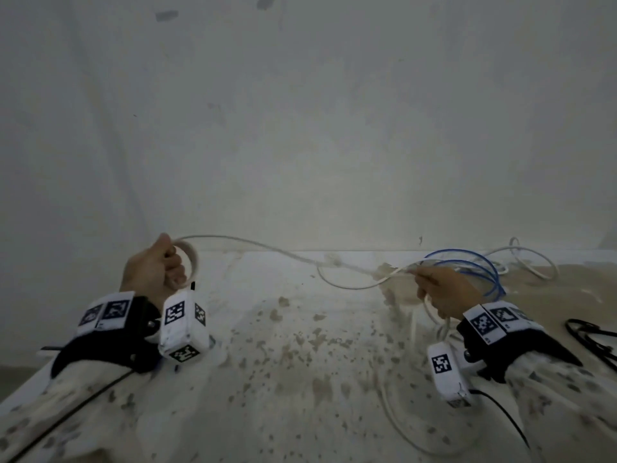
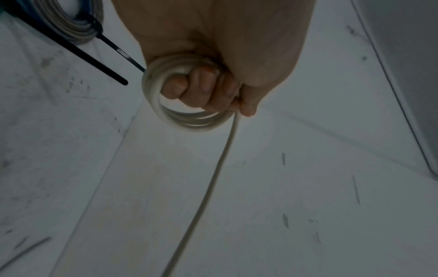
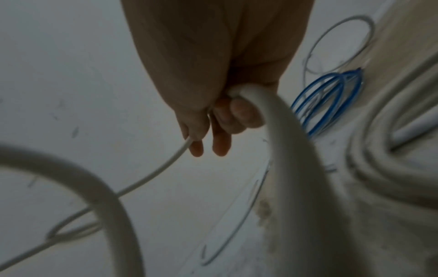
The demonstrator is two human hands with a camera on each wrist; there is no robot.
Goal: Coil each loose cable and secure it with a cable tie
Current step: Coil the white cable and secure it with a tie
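Observation:
My left hand [image 1: 157,267] grips a small coil of white cable [image 1: 188,253] with several turns, fingers curled through the loops [image 2: 187,114]. From the coil the white cable [image 1: 267,247] runs right across the table to my right hand [image 1: 440,290]. That hand holds the same cable [image 3: 166,165] between thumb and fingers, and a slack length [image 3: 289,150] hangs down past the wrist. A loose blue cable [image 1: 467,265] lies in loops just behind the right hand.
A stained white table [image 1: 283,345] meets a white wall [image 1: 300,128]. More loose white cable [image 1: 531,262] lies at the far right. Black cable ties [image 1: 591,339] lie at the right edge. A tied coil with black ties [image 2: 78,28] sits near the left hand.

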